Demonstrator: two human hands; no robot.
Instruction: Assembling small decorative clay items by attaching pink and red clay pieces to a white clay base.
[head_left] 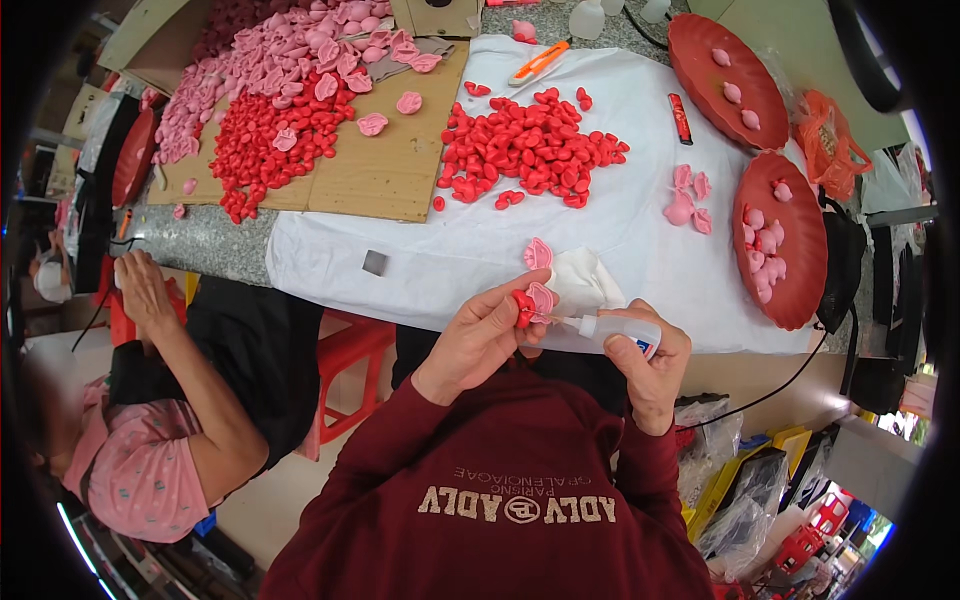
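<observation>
Between the fingertips of my left hand (pixel 468 343) is a small red plastic piece (pixel 523 310), with a pink shell-like piece (pixel 541 298) right against it. My right hand (pixel 655 372) wraps round a small white squeeze bottle (pixel 612 328), tilted so its thin nozzle points left at the pieces. Whether the tip touches them is too small to tell. Just beyond my left fingers another pink shell piece (pixel 538 253) lies on the white cloth (pixel 400 285), beside a folded white tissue (pixel 585 278).
Ahead lies a heap of red pieces (pixel 530 145); at the left, pink shells (pixel 290 60) cover cardboard (pixel 385 180). An orange cutter (pixel 539 64) lies beyond. Red scalloped trays (pixel 785 240) at the right hold pink round pieces. A co-worker's arm (pixel 200 370) is at the left.
</observation>
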